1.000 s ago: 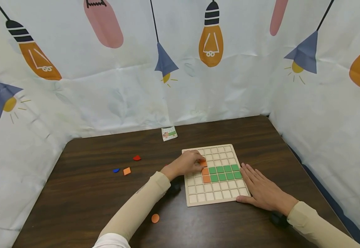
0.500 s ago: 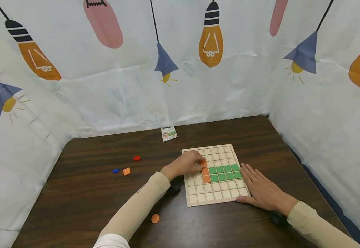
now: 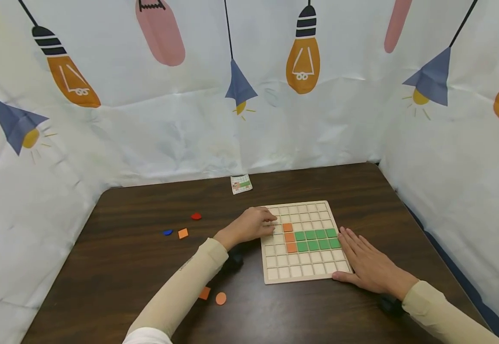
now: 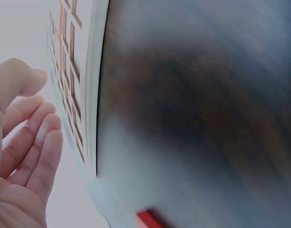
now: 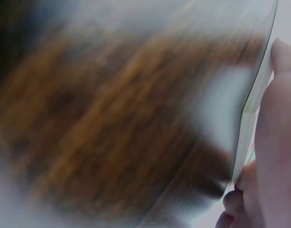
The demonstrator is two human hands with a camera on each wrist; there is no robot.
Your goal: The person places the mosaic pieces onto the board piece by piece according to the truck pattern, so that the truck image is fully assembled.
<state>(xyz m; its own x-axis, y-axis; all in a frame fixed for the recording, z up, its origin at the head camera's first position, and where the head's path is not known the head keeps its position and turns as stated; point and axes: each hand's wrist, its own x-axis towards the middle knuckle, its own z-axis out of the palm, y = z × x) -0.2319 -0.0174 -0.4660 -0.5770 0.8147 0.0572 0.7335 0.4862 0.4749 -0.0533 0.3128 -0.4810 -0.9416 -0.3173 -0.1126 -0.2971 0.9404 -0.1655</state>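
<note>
A pale wooden grid board (image 3: 301, 271) lies on the dark table. Three orange square tiles (image 3: 290, 237) form a column in it, with two rows of green square tiles (image 3: 319, 234) to their right. Over the board's left edge hovers my left hand (image 3: 249, 224), left of the top orange tile. In the left wrist view that hand's fingers (image 4: 45, 152) are loosely bent, with nothing between them and the thumb. My right hand (image 3: 367, 265) rests along the board's right edge, fingers straight, thumb at the near right corner.
Left of the board lie a red piece (image 3: 195, 216), a blue piece (image 3: 168, 232) and an orange square (image 3: 183, 233). An orange disc (image 3: 221, 298) and another orange square (image 3: 205, 293) lie by my left forearm. A small printed card (image 3: 241, 184) sits at the table's back edge.
My left hand has let go of the top orange tile, which stays in the board, and drawn back left. The head view has shifted slightly. My right hand stays at the board's edge.
</note>
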